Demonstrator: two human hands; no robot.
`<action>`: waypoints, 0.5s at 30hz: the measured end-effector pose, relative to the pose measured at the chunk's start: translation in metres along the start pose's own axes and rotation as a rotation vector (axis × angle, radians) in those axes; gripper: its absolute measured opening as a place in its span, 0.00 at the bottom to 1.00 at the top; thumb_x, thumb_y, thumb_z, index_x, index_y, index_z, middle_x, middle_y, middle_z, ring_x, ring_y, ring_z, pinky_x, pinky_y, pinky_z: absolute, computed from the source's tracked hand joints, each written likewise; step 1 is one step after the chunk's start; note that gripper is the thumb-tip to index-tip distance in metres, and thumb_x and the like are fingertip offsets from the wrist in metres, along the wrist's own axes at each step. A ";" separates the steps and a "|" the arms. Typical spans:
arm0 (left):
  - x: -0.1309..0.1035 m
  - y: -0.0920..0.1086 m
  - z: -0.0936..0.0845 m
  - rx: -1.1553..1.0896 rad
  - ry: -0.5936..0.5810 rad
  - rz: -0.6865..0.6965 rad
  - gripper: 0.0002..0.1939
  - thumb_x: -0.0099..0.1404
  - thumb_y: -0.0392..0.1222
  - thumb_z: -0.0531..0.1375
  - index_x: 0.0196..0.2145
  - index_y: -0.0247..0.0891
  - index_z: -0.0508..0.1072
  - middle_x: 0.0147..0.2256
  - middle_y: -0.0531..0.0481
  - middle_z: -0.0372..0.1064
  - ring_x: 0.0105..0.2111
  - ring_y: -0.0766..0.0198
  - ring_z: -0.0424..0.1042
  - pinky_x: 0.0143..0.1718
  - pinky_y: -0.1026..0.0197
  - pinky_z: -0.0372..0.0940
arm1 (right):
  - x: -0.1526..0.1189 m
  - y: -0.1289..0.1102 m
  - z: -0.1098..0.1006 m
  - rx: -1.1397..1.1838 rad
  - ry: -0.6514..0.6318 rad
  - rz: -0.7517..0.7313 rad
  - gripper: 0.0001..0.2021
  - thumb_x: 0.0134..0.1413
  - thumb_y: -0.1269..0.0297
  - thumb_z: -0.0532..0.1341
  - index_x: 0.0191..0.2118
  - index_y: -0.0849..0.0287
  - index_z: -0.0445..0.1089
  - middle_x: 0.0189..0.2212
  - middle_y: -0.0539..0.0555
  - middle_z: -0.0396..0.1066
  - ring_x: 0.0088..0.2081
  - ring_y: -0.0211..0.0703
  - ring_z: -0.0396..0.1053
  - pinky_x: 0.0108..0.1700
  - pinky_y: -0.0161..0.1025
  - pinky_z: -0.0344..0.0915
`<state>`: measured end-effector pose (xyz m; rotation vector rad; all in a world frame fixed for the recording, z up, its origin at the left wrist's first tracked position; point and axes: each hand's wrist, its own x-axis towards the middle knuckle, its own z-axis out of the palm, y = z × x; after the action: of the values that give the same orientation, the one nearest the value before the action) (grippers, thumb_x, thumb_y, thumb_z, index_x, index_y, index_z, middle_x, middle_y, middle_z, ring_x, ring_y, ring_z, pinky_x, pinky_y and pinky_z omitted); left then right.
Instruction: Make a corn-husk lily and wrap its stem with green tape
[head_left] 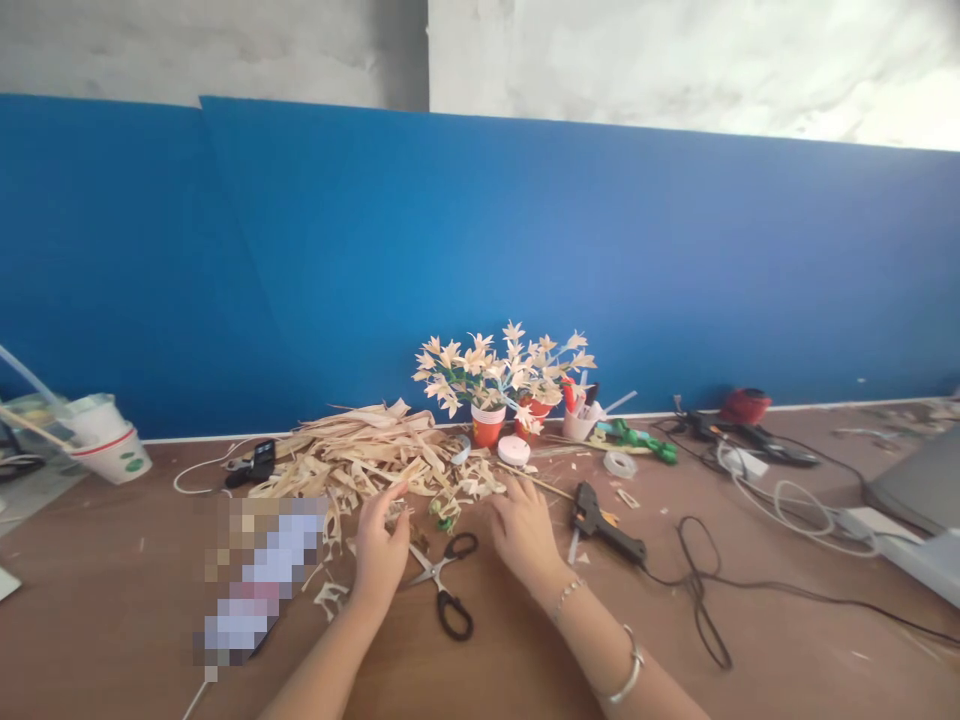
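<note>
My left hand [381,545] is open at the near edge of a heap of pale dried husk strips [367,440], fingers a little bent and thumb apart. My right hand [525,530] is open too, palm down, its fingers stretched toward small husk scraps [480,483]. Neither hand visibly holds anything. Between them lie black-handled scissors [455,615] with the blades apart, pointing toward my left hand. A small green piece [445,522] sits among the scraps just beyond. To the right of my right hand lies a black glue gun [611,530].
Behind the scraps stand pale artificial flowers [480,360] in red-and-white cups [488,428]. A tape roll [620,464], green material [637,438] and a looping black cord [705,600] lie rightward. At left are a pixelated object [262,585] and a white cup [116,455]. A blue partition [487,230] bounds the table.
</note>
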<state>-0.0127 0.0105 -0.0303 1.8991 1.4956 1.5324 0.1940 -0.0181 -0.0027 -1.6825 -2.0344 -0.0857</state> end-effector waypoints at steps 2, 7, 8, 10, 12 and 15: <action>-0.001 0.001 0.002 0.001 -0.005 0.023 0.15 0.57 0.33 0.53 0.42 0.38 0.70 0.41 0.45 0.70 0.45 0.55 0.65 0.50 0.49 0.58 | 0.002 0.007 0.002 -0.014 0.004 -0.012 0.12 0.49 0.75 0.54 0.37 0.56 0.71 0.54 0.56 0.59 0.54 0.53 0.51 0.48 0.46 0.52; -0.003 0.005 0.003 -0.018 -0.009 0.053 0.13 0.57 0.34 0.53 0.40 0.40 0.71 0.40 0.46 0.71 0.45 0.55 0.66 0.49 0.49 0.59 | 0.004 0.014 0.014 0.035 -0.037 -0.049 0.18 0.48 0.78 0.52 0.43 0.57 0.69 0.50 0.56 0.65 0.55 0.50 0.53 0.53 0.48 0.50; -0.003 0.005 0.003 -0.021 -0.011 0.052 0.13 0.57 0.34 0.53 0.40 0.40 0.71 0.40 0.46 0.71 0.44 0.55 0.66 0.49 0.49 0.60 | 0.004 0.014 0.015 0.070 -0.032 -0.055 0.19 0.48 0.79 0.51 0.44 0.57 0.68 0.49 0.57 0.66 0.55 0.49 0.54 0.54 0.48 0.49; -0.004 0.005 0.003 -0.026 -0.020 0.046 0.13 0.58 0.34 0.53 0.40 0.40 0.71 0.40 0.45 0.71 0.44 0.55 0.66 0.49 0.49 0.60 | 0.005 0.014 0.016 0.195 0.012 -0.034 0.19 0.47 0.79 0.51 0.44 0.58 0.68 0.47 0.57 0.68 0.53 0.48 0.58 0.54 0.49 0.50; -0.005 0.006 0.003 -0.039 -0.034 0.038 0.12 0.58 0.35 0.53 0.40 0.39 0.71 0.40 0.45 0.71 0.44 0.55 0.67 0.48 0.49 0.60 | 0.006 0.012 0.014 0.434 0.074 0.044 0.16 0.48 0.76 0.52 0.42 0.59 0.70 0.46 0.58 0.68 0.50 0.48 0.61 0.53 0.48 0.53; -0.005 0.010 0.004 -0.067 -0.061 0.023 0.11 0.58 0.38 0.54 0.38 0.40 0.72 0.39 0.44 0.71 0.43 0.55 0.67 0.47 0.49 0.61 | 0.008 0.006 0.004 0.957 0.048 0.256 0.11 0.47 0.68 0.56 0.37 0.59 0.72 0.41 0.58 0.71 0.44 0.48 0.66 0.48 0.46 0.59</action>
<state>-0.0040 0.0034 -0.0277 1.9132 1.3849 1.5009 0.1973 -0.0077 -0.0046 -1.2459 -1.4118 0.7935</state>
